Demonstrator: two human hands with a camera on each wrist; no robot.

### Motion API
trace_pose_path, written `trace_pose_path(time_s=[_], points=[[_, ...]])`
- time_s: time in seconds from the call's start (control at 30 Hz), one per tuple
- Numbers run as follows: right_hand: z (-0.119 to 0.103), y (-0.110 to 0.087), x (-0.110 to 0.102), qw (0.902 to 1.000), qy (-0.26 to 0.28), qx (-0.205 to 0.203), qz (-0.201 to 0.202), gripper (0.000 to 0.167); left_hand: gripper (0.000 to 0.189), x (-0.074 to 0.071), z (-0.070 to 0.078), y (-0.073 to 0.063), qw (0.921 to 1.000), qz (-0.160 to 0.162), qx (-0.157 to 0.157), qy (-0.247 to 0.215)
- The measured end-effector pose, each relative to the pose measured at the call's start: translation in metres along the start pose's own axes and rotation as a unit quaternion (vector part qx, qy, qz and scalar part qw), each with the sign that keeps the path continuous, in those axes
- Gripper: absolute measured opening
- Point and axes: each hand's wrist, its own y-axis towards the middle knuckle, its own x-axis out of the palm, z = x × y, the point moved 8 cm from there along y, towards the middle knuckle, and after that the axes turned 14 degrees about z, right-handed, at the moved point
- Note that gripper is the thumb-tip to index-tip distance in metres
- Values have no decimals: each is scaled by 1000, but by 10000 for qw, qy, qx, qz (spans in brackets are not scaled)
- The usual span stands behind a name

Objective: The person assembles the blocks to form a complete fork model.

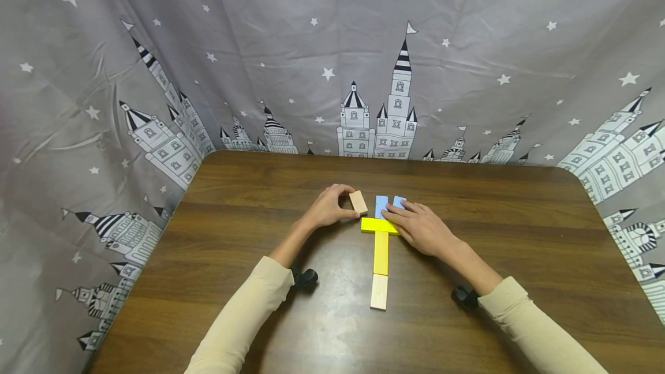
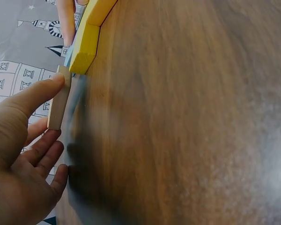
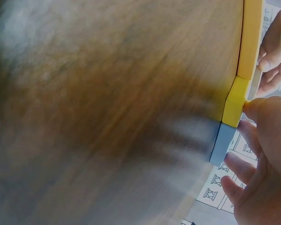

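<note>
My left hand [image 1: 327, 206] pinches a plain wooden block [image 1: 358, 202] between thumb and fingertips, left of the laid-out blocks; the left wrist view shows the thumb on this block [image 2: 59, 101]. My right hand [image 1: 425, 228] rests with fairly straight fingers over two blue blocks [image 1: 381, 205] and the right end of a crosswise yellow block [image 1: 371, 224]. Its thumb touches the yellow block [image 3: 235, 103] in the right wrist view. Below the crosswise piece, a lengthwise yellow block [image 1: 381, 253] meets another plain wooden block [image 1: 379, 292] end to end.
The blocks lie on a brown wooden table [image 1: 239, 212] with rounded far corners. A grey curtain [image 1: 291, 45] printed with castles and stars hangs behind and along the sides. Black wrist cameras [image 1: 306, 279] are worn on both wrists.
</note>
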Motion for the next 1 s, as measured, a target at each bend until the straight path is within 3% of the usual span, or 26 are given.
trace_pose_path(time_s=[0.7, 1.0], points=[[2, 2, 3, 9999, -51, 51, -138, 44, 60, 6, 6, 3, 9992, -310, 27, 251], [1, 2, 2, 10000, -45, -81, 13, 44, 63, 9, 4, 2, 9982, -447, -20, 400]])
